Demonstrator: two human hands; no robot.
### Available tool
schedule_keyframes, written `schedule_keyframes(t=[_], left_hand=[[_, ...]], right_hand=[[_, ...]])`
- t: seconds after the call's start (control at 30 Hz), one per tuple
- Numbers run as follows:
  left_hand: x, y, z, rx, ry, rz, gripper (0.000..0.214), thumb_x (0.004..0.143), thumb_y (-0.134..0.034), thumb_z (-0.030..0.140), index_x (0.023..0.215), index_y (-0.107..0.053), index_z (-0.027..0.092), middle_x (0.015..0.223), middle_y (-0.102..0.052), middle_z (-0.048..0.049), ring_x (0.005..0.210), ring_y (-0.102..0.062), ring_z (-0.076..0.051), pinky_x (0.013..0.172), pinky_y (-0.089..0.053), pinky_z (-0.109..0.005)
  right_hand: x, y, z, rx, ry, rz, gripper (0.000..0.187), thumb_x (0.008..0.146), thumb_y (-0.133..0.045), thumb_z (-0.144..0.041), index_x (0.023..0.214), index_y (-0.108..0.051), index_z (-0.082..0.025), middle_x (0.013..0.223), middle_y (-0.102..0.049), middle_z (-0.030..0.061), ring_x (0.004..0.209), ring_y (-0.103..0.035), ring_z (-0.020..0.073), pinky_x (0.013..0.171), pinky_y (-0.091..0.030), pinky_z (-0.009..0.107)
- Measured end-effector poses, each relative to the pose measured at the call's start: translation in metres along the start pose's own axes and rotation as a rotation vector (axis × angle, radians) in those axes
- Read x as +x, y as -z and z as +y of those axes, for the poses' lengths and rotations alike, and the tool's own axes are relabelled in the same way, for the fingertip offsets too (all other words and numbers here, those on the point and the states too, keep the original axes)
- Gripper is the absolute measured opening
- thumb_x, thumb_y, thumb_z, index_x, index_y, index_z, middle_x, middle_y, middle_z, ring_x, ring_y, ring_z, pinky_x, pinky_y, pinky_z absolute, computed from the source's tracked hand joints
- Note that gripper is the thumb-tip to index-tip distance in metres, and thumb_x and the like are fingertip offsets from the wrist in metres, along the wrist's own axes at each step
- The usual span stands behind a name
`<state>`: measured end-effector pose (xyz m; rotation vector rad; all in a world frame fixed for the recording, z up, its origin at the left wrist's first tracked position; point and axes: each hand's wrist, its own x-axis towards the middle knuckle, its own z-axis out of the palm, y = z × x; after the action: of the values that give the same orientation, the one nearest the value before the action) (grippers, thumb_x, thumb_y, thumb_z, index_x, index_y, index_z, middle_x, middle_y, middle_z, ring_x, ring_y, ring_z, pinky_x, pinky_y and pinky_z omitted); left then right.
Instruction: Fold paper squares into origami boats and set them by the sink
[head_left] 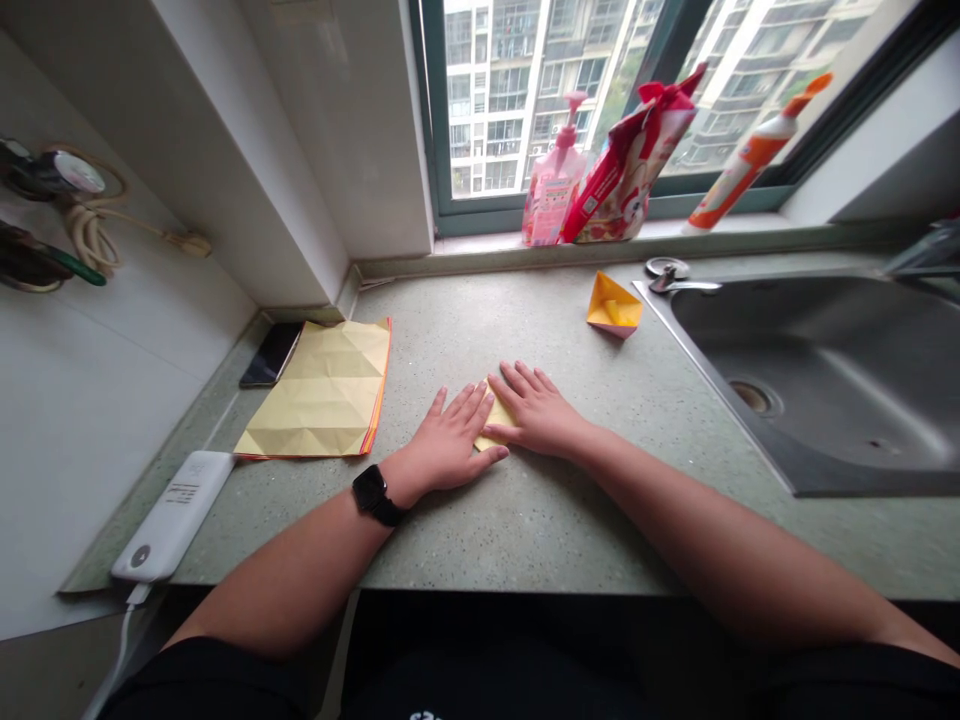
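Note:
A small piece of folded yellow paper [498,412] lies on the grey-green countertop [517,530], partly covered by my hands. My left hand [450,440] rests flat over its left side, fingers stretched out, with a black watch on the wrist. From the right, my right hand [541,408] presses flat on the paper's other side, its fingers extended too. To the left sits a stack of creased yellow paper sheets [319,390] with orange and red edges showing underneath. A folded orange paper box [613,305], with a bit of yellow inside, stands beyond my right hand.
A dark phone [271,355] sits partly under the sheets. A white power bank [174,515] with a cable lies at the front left. On the right is a steel sink [840,370]. A pink pump bottle [555,185], red bag and orange-white bottle line the windowsill.

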<state>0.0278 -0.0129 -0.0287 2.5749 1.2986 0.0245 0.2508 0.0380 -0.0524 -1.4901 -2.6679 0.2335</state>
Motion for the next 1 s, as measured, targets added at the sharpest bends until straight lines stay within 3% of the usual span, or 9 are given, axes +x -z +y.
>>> schedule_keyframes(t=[0.13,0.33,0.6,0.8,1.0], left_hand=[[0.0,0.0,0.001,-0.002,0.016,0.019,0.08,0.114,-0.028,0.063,0.178,-0.019,0.016,0.184,-0.02,-0.0142,0.174,-0.012,-0.032,0.139,-0.002,-0.062],[0.0,0.003,0.007,0.037,0.059,-0.009,0.086,0.11,-0.042,0.066,0.178,-0.02,0.017,0.185,-0.011,-0.0115,0.173,-0.008,-0.037,0.137,0.001,-0.07],[-0.003,0.009,0.006,0.024,0.075,-0.044,0.088,0.108,-0.044,0.07,0.178,-0.022,0.021,0.186,-0.008,-0.0125,0.174,-0.004,-0.038,0.137,-0.003,-0.069],[-0.007,0.011,-0.007,0.012,0.107,-0.048,0.088,0.11,-0.029,0.073,0.179,-0.018,0.018,0.185,-0.013,-0.0145,0.174,-0.006,-0.033,0.139,-0.005,-0.063],[-0.006,0.004,-0.03,0.016,0.276,0.055,0.074,0.115,-0.028,0.055,0.178,-0.02,0.017,0.184,-0.018,-0.0166,0.172,-0.015,-0.037,0.137,-0.007,-0.071]], right_hand=[[-0.001,-0.003,0.0,-0.025,-0.006,-0.006,0.101,0.097,-0.047,-0.085,0.174,-0.037,-0.021,0.184,-0.025,0.0154,0.17,-0.019,0.0427,0.136,-0.019,0.062],[-0.007,-0.007,-0.001,-0.039,-0.036,0.019,0.097,0.099,-0.042,-0.083,0.175,-0.034,-0.023,0.184,-0.025,0.0137,0.171,-0.017,0.0418,0.136,-0.016,0.063],[-0.011,-0.004,-0.003,-0.039,-0.055,0.001,0.096,0.1,-0.039,-0.082,0.176,-0.034,-0.023,0.185,-0.023,0.0125,0.171,-0.016,0.0417,0.136,-0.017,0.063],[-0.012,-0.006,-0.002,-0.076,-0.06,-0.01,0.096,0.101,-0.039,-0.08,0.179,-0.023,-0.025,0.186,-0.021,0.0104,0.171,-0.014,0.0411,0.137,-0.017,0.06],[-0.012,-0.011,0.001,-0.073,-0.046,0.017,0.099,0.101,-0.041,-0.081,0.18,-0.016,-0.026,0.185,-0.024,0.0106,0.171,-0.017,0.0423,0.137,-0.019,0.061]])
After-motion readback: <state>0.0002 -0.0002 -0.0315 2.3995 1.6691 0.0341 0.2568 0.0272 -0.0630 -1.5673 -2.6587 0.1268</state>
